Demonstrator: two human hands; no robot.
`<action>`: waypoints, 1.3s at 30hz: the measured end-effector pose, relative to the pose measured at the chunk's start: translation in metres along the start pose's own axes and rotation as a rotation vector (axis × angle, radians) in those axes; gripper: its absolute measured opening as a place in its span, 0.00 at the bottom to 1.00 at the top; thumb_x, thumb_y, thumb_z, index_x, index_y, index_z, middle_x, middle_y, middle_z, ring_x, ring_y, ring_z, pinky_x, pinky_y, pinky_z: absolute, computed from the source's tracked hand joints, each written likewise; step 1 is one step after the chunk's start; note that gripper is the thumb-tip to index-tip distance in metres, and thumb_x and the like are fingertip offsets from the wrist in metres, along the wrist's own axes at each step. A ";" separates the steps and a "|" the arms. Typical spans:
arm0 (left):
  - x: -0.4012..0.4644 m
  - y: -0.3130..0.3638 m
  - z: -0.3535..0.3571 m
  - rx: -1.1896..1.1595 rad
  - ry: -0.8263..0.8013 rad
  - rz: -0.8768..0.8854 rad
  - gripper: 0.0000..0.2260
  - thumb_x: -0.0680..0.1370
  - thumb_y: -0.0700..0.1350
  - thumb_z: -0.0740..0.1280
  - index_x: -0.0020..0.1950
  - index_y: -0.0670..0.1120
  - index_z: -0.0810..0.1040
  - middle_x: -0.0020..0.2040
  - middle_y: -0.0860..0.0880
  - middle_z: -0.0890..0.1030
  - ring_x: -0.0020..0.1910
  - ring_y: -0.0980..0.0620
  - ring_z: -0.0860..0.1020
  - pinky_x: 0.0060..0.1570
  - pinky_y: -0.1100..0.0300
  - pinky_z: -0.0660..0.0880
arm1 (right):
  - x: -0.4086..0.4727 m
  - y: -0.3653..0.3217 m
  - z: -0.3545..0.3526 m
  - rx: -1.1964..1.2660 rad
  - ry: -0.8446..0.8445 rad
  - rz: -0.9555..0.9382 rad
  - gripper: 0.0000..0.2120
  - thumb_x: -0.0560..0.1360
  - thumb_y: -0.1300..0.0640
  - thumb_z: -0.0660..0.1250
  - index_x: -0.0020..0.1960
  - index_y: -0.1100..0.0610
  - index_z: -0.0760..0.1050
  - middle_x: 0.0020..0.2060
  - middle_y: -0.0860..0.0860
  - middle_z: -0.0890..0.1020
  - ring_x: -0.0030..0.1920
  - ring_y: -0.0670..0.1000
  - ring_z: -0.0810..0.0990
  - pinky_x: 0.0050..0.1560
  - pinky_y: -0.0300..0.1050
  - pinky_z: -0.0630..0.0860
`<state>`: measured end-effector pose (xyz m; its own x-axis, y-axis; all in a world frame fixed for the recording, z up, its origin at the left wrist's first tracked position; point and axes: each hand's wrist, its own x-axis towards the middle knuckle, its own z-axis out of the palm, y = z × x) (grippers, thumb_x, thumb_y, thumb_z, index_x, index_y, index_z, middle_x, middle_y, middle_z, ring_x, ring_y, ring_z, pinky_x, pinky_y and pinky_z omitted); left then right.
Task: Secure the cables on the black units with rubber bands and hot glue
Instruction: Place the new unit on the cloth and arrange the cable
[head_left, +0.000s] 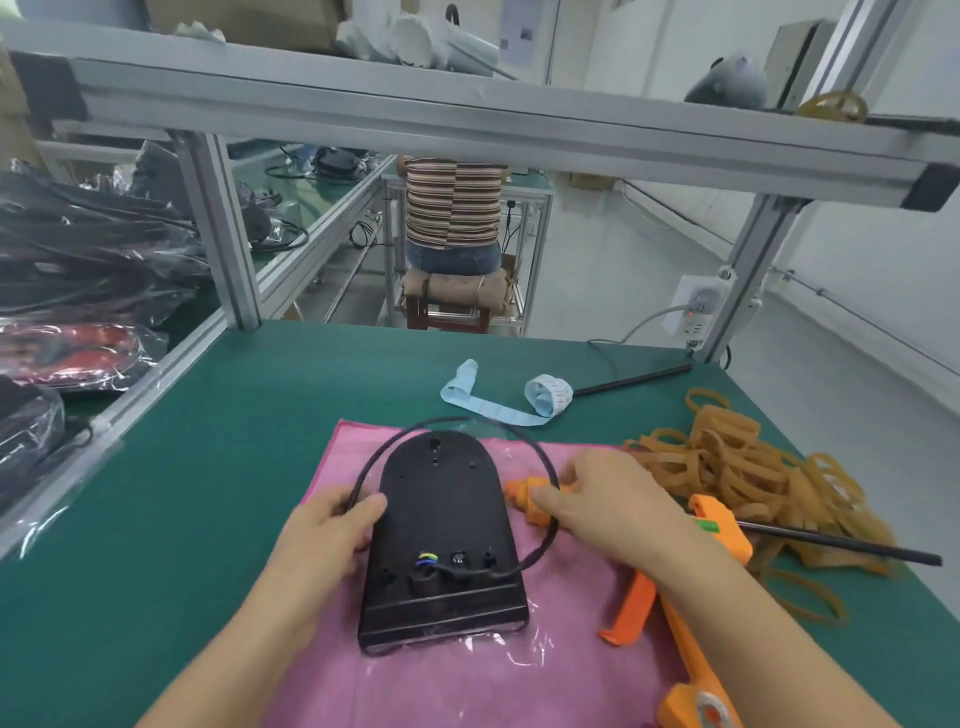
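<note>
Black unit (444, 540) lies flat on pink cloth (363, 675) on green bench (208, 415), its cable (540, 457) looping round the rounded top. My L hand (332, 530) pinches cable at unit's left edge. My R hand (608, 499) curls over cable on the right, resting on orange glue gun (691, 623); can't tell if it grips gun. Rubber bands (737, 467) piled further right, label roll (545, 395) behind.

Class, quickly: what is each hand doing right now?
Left hand: pinches the thin black cable beside the flat black plastic unit.
Right hand: fingers curled at the cable by the orange hot glue gun; grip unclear.
</note>
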<state>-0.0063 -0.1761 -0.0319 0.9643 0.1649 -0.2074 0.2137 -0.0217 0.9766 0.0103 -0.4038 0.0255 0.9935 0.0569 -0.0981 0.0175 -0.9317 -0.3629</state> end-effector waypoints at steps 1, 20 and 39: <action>0.007 0.003 -0.002 0.022 0.017 -0.014 0.09 0.80 0.37 0.64 0.39 0.43 0.75 0.29 0.50 0.73 0.30 0.52 0.70 0.33 0.60 0.67 | -0.008 0.001 0.002 0.068 -0.104 0.031 0.16 0.75 0.46 0.64 0.35 0.56 0.76 0.29 0.52 0.81 0.28 0.48 0.77 0.32 0.43 0.74; -0.002 -0.001 0.012 0.249 0.066 0.290 0.13 0.74 0.30 0.68 0.43 0.45 0.67 0.46 0.41 0.77 0.42 0.48 0.73 0.42 0.67 0.70 | -0.019 -0.014 0.036 1.114 -0.208 -0.125 0.13 0.72 0.74 0.68 0.53 0.62 0.74 0.32 0.52 0.82 0.29 0.48 0.79 0.31 0.38 0.77; 0.015 0.009 0.006 0.165 0.200 0.241 0.17 0.72 0.38 0.73 0.55 0.51 0.72 0.51 0.52 0.78 0.46 0.52 0.77 0.45 0.58 0.73 | -0.003 -0.046 0.049 0.204 0.028 -0.177 0.09 0.72 0.60 0.64 0.51 0.56 0.71 0.43 0.52 0.72 0.44 0.56 0.74 0.44 0.46 0.71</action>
<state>0.0109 -0.1793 -0.0268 0.9437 0.3255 0.0593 0.0219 -0.2403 0.9705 0.0015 -0.3434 -0.0027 0.9797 0.2003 0.0078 0.1713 -0.8163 -0.5516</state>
